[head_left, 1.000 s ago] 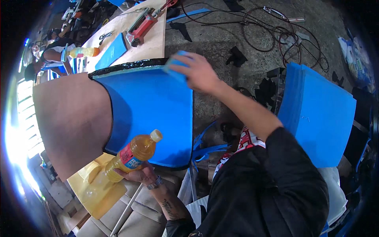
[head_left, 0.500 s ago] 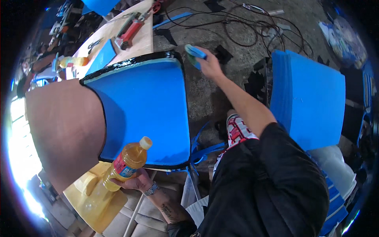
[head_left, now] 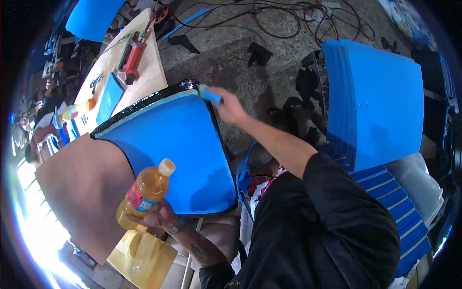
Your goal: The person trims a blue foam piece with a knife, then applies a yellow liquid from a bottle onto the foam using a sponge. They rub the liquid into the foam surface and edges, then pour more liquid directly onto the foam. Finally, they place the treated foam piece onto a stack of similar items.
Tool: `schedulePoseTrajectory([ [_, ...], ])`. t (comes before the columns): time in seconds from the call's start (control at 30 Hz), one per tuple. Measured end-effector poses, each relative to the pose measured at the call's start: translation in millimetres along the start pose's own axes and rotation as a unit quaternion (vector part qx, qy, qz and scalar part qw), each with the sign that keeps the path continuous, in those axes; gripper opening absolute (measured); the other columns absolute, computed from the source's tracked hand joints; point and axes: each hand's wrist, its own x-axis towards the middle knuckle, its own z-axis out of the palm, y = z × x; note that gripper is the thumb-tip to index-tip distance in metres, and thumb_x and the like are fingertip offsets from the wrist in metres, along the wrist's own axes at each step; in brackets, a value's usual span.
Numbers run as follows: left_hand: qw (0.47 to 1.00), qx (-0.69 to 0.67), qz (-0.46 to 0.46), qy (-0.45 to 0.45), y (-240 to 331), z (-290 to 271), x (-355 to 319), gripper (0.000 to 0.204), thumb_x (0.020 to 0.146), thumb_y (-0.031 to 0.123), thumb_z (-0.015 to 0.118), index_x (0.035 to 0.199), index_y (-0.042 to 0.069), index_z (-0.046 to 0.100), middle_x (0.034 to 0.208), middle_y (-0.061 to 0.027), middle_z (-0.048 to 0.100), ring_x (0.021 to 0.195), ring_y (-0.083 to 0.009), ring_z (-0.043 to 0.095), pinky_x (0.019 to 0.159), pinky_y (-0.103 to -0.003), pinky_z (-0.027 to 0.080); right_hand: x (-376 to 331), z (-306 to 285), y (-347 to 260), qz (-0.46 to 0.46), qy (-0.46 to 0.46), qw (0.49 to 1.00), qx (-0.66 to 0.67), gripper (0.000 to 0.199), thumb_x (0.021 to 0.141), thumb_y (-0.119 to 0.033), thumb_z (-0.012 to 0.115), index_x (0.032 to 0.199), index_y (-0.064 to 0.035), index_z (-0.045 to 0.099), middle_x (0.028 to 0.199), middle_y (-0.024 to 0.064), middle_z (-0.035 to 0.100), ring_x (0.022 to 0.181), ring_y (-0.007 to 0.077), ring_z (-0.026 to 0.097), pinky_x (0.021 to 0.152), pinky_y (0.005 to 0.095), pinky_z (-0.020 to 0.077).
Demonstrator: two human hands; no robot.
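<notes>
My left hand [head_left: 161, 216] is wrapped round a clear plastic bottle [head_left: 149, 185] of yellow liquid, capped in white and tilted over the lower left of a blue panel [head_left: 185, 154]. In my right hand [head_left: 230, 107] is a small blue applicator with a pale tip [head_left: 211, 94]; whether it is a brush or a foam pad I cannot tell. Its tip meets the panel's far right corner, where a glossy black border [head_left: 151, 100] ends. A pale, wet-looking strip runs inside that border. A brown sheet [head_left: 84, 180] adjoins the panel on the left.
A stack of blue sheets [head_left: 385, 106] stands at the right. On the wooden board [head_left: 144, 79] lie a red tool [head_left: 131, 62] and scissors [head_left: 96, 83]; another bottle [head_left: 79, 110] is beside it. A yellow container [head_left: 144, 257] sits below my left hand. A hose [head_left: 288, 21] coils across the floor.
My right hand has come down and left, bringing the applicator from beyond the panel onto its far right corner. My left hand still holds the bottle. The whole view has shifted.
</notes>
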Motion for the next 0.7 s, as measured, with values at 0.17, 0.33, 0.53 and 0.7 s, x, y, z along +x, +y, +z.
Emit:
schedulePoseTrajectory([
  [0.17,0.991,0.090,0.031,-0.091,-30,56,-8,0.072,0.078,0.060,0.055,0.122,0.004,0.043,0.117,-0.0135,0.054,0.110,-0.0279,0.052,0.099,-0.045,0.039,-132,-32,27,0.108,-0.174,0.978,0.046,0.040,0.080,0.003,0.051,0.119,-0.0054,0.053,0.116,0.0129,0.058,0.110,0.0240,0.054,0.095,0.0356,0.0408],
  [0.33,0.973,0.126,0.071,-0.179,-38,81,-6,0.064,0.085,0.051,0.052,0.127,0.005,0.040,0.122,-0.0148,0.050,0.113,-0.0296,0.049,0.099,-0.044,0.038,-118,-46,-41,0.274,-0.030,0.859,0.432,0.038,0.086,0.001,0.048,0.124,-0.0040,0.049,0.118,0.0078,0.056,0.109,0.0178,0.053,0.096,0.0332,0.0406],
  [0.53,0.918,0.176,0.089,-0.344,-21,98,-41,0.060,0.087,0.047,0.050,0.127,0.005,0.039,0.119,-0.0140,0.051,0.111,-0.0286,0.051,0.096,-0.043,0.040,-157,-13,-75,0.229,-0.004,0.812,0.537,0.040,0.086,-0.006,0.051,0.126,-0.0052,0.045,0.119,0.0091,0.054,0.106,0.0219,0.055,0.092,0.0389,0.0437],
  [0.7,0.882,0.224,0.083,-0.406,0,89,-55,0.064,0.085,0.048,0.053,0.127,0.003,0.037,0.115,-0.0132,0.052,0.105,-0.0257,0.054,0.089,-0.040,0.046,-190,10,-80,0.153,-0.019,0.801,0.579,0.040,0.086,-0.010,0.053,0.125,-0.0065,0.046,0.118,0.0086,0.054,0.106,0.0214,0.055,0.090,0.0395,0.0451],
])
